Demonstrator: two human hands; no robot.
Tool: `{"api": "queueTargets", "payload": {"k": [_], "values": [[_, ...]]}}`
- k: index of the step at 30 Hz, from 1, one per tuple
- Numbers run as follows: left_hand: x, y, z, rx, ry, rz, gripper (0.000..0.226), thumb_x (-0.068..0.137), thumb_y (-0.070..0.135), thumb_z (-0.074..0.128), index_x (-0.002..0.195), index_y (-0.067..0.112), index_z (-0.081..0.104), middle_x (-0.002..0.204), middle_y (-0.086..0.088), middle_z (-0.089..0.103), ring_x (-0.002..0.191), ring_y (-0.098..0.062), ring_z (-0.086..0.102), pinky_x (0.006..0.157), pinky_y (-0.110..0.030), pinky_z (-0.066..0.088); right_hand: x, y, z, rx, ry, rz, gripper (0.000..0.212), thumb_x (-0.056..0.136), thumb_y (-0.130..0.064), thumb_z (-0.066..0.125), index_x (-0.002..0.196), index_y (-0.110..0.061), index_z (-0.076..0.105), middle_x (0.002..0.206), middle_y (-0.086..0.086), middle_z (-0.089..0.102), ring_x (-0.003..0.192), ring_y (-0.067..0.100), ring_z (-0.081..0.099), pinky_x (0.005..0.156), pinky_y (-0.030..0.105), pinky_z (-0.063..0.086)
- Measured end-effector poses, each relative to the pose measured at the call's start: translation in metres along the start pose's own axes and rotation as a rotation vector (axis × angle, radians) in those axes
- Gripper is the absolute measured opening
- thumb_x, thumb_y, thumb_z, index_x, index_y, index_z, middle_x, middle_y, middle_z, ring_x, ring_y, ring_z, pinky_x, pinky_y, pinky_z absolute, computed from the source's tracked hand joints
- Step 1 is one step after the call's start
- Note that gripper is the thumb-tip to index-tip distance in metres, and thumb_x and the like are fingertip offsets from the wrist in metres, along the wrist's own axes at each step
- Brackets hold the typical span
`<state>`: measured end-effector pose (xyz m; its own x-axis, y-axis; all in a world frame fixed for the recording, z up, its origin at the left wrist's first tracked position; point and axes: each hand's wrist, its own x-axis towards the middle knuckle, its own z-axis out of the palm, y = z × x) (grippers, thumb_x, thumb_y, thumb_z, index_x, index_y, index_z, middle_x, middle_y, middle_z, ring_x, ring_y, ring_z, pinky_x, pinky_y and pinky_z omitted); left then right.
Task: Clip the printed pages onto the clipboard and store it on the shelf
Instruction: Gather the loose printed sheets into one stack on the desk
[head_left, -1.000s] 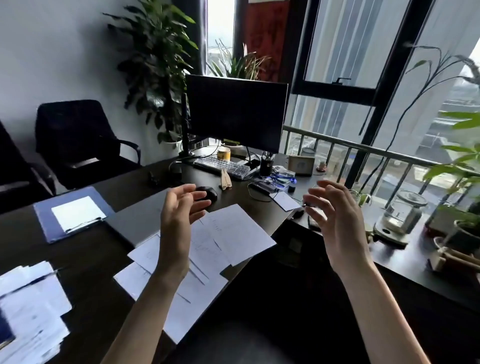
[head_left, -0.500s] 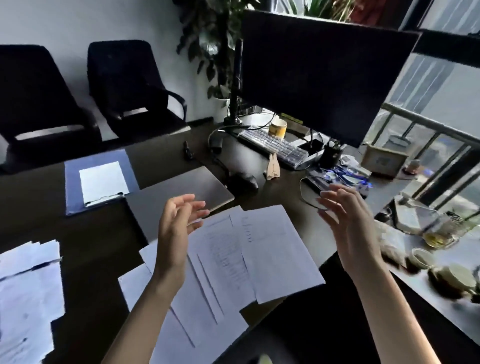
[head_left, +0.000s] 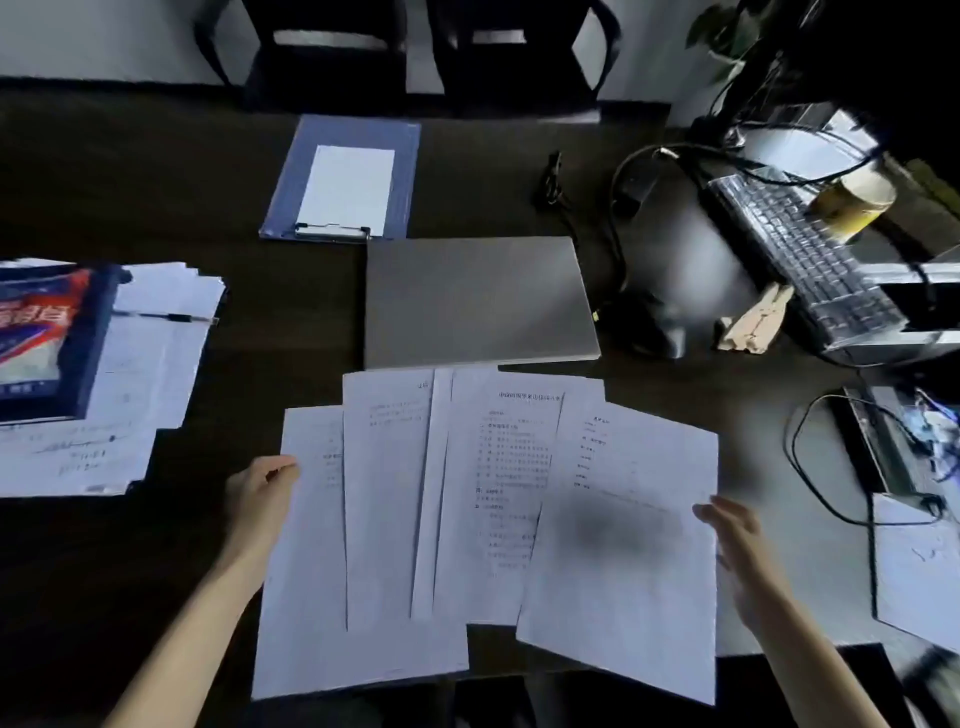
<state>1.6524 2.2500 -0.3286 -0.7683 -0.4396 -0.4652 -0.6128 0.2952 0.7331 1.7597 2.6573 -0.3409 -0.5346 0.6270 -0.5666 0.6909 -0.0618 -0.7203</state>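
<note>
Several printed pages (head_left: 498, 519) lie fanned out on the dark desk (head_left: 208, 182) right in front of me. My left hand (head_left: 260, 499) pinches the left edge of the leftmost page, thumb on top. My right hand (head_left: 740, 551) rests against the right edge of the rightmost page with its fingers apart, holding nothing. The blue clipboard (head_left: 405, 171) lies farther back on the desk, beyond both hands. A white sheet (head_left: 348, 189) sits under its clip, which is at the near end. No shelf is in view.
A closed grey laptop (head_left: 478, 301) lies between the pages and the clipboard. At the left is a paper stack (head_left: 150, 374) with a book and a pen on it. A keyboard (head_left: 800, 260), cup (head_left: 857, 202), mouse (head_left: 654, 322) and cables crowd the right. Two black chairs (head_left: 332, 47) stand behind the desk.
My view has swung down and left onto the desk. Both hands have dropped from mid-air to the outer edges of the fanned pages, and the left hand has taken hold of one edge.
</note>
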Motion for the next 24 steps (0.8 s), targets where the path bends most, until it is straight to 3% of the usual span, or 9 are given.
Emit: {"api": "queueTargets", "payload": {"k": [3,6,11,14,19,24], "values": [[0.013,-0.031,-0.01,0.13,0.069,-0.166,0.033,0.091,0.017,0.049,0.123,0.01,0.054,0.133,-0.016,0.044,0.113,-0.035,0.05,0.091,-0.046,0.041,0.015,0.021,-0.003,-0.151,0.006,0.062,0.041,0.072,-0.024,0.061,0.109,-0.008,0.056,0.117,0.024,0.053,0.108,0.032,0.045,0.078,0.039,0.037],[0.016,-0.049,-0.009,0.202,0.085,-0.267,0.039,0.091,0.021,0.049,0.129,0.012,0.049,0.142,-0.018,0.035,0.122,-0.04,0.042,0.096,-0.051,0.037,0.018,0.033,0.004,-0.269,0.1,0.069,0.047,0.079,-0.017,0.064,0.124,-0.012,0.051,0.127,0.023,0.043,0.124,0.036,0.037,0.102,0.045,0.031],[0.013,-0.049,0.015,0.217,0.057,-0.27,0.046,0.089,0.023,0.05,0.133,0.015,0.042,0.144,-0.016,0.021,0.124,-0.038,0.031,0.088,-0.045,0.037,0.014,0.031,0.038,-0.504,0.158,-0.115,0.062,0.071,-0.021,0.076,0.126,-0.023,0.048,0.143,0.013,0.033,0.129,0.037,0.025,0.105,0.051,0.019],[0.015,-0.038,0.035,0.21,0.038,-0.24,0.046,0.089,0.024,0.051,0.133,0.016,0.041,0.145,-0.013,0.02,0.124,-0.035,0.029,0.094,-0.047,0.036,0.015,0.025,0.057,-0.584,0.157,-0.195,0.07,0.07,-0.027,0.077,0.131,-0.025,0.043,0.146,0.009,0.031,0.132,0.037,0.021,0.106,0.053,0.018],[0.015,-0.016,0.063,0.112,-0.04,-0.216,0.043,0.089,0.02,0.049,0.131,0.015,0.043,0.143,-0.014,0.026,0.122,-0.033,0.037,0.088,-0.041,0.039,0.015,0.015,0.085,-0.609,0.139,-0.215,0.071,0.071,-0.028,0.077,0.132,-0.025,0.042,0.147,0.01,0.03,0.133,0.038,0.019,0.105,0.054,0.019],[0.005,-0.006,0.09,-0.05,-0.188,-0.189,0.045,0.087,0.015,0.052,0.131,0.014,0.041,0.131,-0.013,0.046,0.11,-0.024,0.047,0.083,-0.033,0.037,0.01,0.006,0.114,-0.663,0.095,-0.296,0.07,0.072,-0.031,0.075,0.133,-0.025,0.041,0.146,0.009,0.03,0.132,0.036,0.02,0.105,0.051,0.022]]}}
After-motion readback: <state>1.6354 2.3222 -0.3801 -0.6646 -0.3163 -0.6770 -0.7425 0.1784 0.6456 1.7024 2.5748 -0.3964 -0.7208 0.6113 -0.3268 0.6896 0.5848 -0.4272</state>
